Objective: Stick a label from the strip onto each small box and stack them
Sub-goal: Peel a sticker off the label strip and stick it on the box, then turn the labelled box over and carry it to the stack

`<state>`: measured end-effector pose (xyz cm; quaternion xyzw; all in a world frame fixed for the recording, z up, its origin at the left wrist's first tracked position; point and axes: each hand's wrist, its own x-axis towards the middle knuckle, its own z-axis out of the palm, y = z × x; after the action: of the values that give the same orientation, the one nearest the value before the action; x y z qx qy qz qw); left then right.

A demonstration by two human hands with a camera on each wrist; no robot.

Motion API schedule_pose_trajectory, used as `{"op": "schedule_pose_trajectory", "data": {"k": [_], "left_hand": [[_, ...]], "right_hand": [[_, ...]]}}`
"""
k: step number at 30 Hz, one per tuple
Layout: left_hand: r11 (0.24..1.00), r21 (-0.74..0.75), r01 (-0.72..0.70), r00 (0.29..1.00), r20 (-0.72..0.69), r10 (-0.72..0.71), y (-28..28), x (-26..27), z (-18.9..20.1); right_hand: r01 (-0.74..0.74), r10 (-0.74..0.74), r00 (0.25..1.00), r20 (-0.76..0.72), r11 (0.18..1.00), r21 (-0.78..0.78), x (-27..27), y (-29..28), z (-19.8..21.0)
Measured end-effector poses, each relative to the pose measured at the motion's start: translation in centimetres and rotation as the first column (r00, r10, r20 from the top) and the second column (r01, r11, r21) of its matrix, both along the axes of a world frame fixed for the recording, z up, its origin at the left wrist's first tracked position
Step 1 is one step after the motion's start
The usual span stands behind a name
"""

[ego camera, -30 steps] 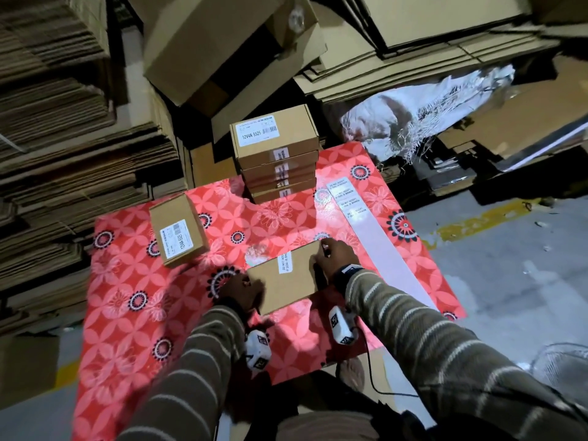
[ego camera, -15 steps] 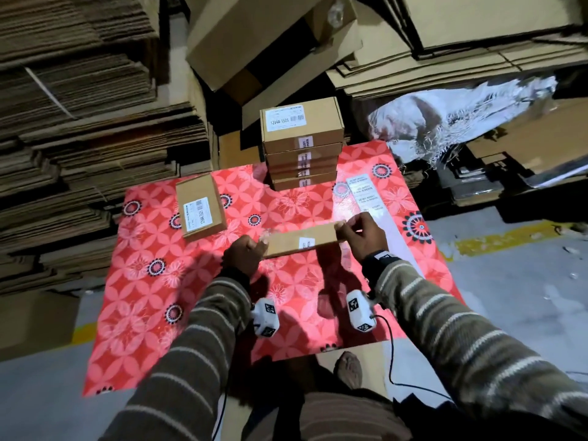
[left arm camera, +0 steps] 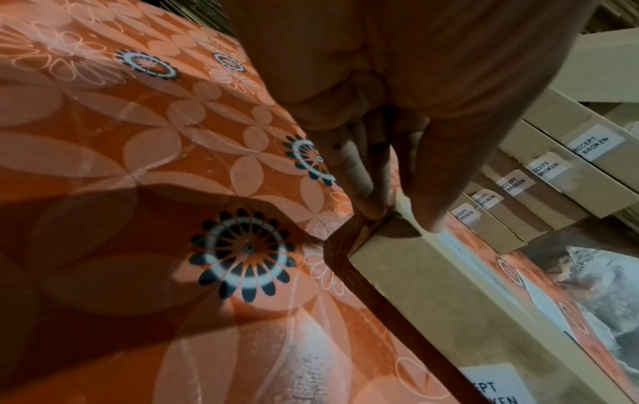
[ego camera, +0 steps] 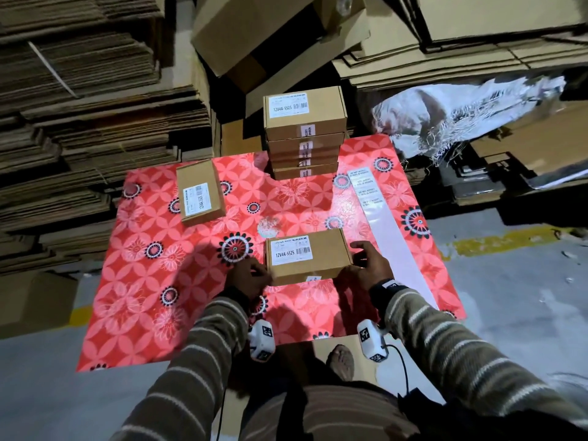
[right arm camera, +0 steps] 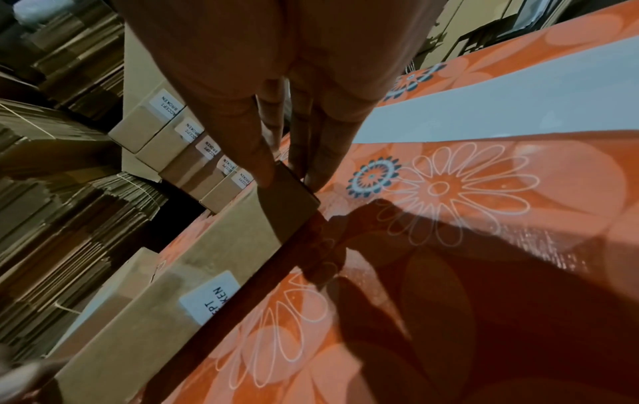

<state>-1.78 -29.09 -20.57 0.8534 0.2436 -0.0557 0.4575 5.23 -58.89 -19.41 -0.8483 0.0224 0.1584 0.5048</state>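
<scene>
A small brown box (ego camera: 327, 256) with a white printed label on top sits low over the red floral mat (ego camera: 152, 281), held at both ends. My left hand (ego camera: 251, 275) pinches its left end, thumb on top (left arm camera: 401, 213). My right hand (ego camera: 366, 262) grips the right end the same way (right arm camera: 290, 177). A small white sticker (ego camera: 313, 278) shows on the box's near side. I cannot tell whether the box touches the mat. The label strip (ego camera: 366, 189) lies on the mat to the right. A stack of several stickered boxes (ego camera: 304, 132) stands at the back.
One more small box (ego camera: 200, 192) lies flat at the mat's back left. Piles of flattened cardboard (ego camera: 79, 122) wall in the left and back. A torn white sack (ego camera: 461, 113) lies at the back right. Grey concrete floor (ego camera: 509, 297) surrounds the mat.
Both hands have turned the box over. It showed its plain side, then stood tilted on edge, and now lies flat with the printed label up and the small sticker facing me.
</scene>
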Motion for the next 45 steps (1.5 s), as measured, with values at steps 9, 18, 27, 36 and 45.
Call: {"op": "schedule_pose_trajectory", "data": {"k": [9, 18, 27, 36, 45], "left_hand": [[0.998, -0.060, -0.011, 0.997, -0.077, 0.006, -1.1, -0.5, -0.5], [0.983, -0.185, 0.004, 0.988, -0.149, -0.032, -2.2, 0.9, 0.1], [0.997, -0.017, 0.079, 0.986, -0.146, -0.080, -2.9, 1.9, -1.2], [0.964, 0.177, 0.198, 0.974, 0.076, -0.214, -0.4, 7.3, 5.9], [0.949, 0.261, 0.178, 0.904, 0.338, -0.263, 0.7, 15.3, 17.6]], "right_hand": [[0.010, -0.011, 0.999, -0.031, 0.998, -0.057, -0.1, 0.3, -1.6], [-0.157, 0.167, 0.984, 0.053, 0.975, -0.159, 0.7, 1.2, -2.4], [-0.263, 0.282, 0.959, 0.004, 0.900, -0.346, 2.5, 2.2, -2.1], [-0.154, 0.209, 0.955, 0.212, 0.956, -0.249, 6.7, 2.5, 3.7], [-0.057, 0.157, 0.846, 0.510, 0.977, -0.205, 15.5, 2.9, 14.1]]}}
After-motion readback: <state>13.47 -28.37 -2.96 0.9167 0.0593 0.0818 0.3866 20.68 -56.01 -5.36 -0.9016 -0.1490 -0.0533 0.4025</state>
